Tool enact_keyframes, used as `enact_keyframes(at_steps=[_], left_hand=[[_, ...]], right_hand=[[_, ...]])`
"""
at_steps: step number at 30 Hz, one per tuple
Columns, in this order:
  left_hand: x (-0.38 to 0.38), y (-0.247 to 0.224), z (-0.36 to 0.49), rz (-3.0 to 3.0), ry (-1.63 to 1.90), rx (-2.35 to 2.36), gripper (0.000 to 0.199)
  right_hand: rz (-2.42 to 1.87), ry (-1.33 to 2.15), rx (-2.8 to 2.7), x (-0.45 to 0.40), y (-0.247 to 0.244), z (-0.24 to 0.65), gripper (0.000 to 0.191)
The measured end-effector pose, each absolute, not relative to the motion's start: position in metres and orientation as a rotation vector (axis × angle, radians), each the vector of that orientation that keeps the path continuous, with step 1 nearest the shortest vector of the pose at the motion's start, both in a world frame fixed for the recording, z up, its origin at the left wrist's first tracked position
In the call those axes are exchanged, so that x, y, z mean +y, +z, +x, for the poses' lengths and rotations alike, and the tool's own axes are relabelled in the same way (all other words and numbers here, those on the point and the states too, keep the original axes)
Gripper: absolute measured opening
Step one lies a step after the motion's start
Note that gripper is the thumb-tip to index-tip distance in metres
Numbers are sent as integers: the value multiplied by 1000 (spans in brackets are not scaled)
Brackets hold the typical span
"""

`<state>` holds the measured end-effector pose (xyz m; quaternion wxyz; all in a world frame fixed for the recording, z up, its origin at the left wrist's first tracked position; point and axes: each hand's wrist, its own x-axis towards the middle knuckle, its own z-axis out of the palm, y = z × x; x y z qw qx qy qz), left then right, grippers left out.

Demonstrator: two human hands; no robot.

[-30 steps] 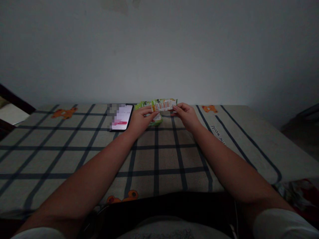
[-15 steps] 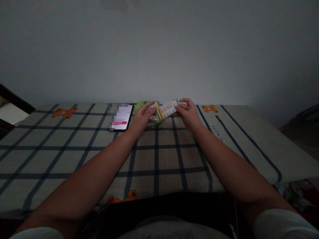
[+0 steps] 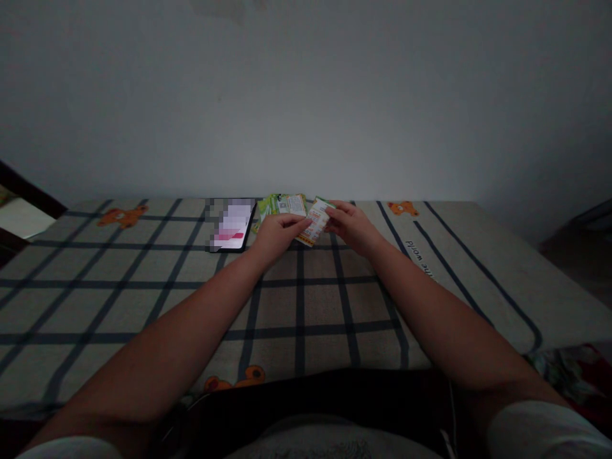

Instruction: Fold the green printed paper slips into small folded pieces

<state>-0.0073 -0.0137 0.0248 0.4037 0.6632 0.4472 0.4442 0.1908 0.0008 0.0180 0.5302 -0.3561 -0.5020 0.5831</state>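
Between both hands is a small flat printed packet (image 3: 317, 223), white with orange text, a yellow band at its lower end and a green edge at the top. My left hand (image 3: 278, 234) pinches its left side between thumb and fingers. My right hand (image 3: 352, 225) grips its upper right edge, with the fingers bent behind it. Behind my left hand, green packets (image 3: 282, 204) with white printed panels lie on the cloth, partly covered by that hand. How many lie there I cannot tell.
A phone (image 3: 234, 226) with its screen lit lies left of the green packets. The checked tablecloth (image 3: 325, 306) with bear prints covers the table, which meets a plain wall (image 3: 306, 115). A dark wooden frame (image 3: 29, 191) stands at the far left.
The packet has turned steeper and come slightly nearer to me. My left hand has moved down from the green packets, uncovering more of them; my right hand has shifted left.
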Motion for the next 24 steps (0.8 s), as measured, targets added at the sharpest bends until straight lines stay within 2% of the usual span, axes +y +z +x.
enact_keyframes(at_steps=[10,24], left_hand=[[-19,27,-5,1625,1074,1081,37],[-15,22,-5,1535,1001,1083,36]], right_hand=[[-906,1283,-1388,0,13,191,30],[-1016,1159,-1506,-2,13,193,29]])
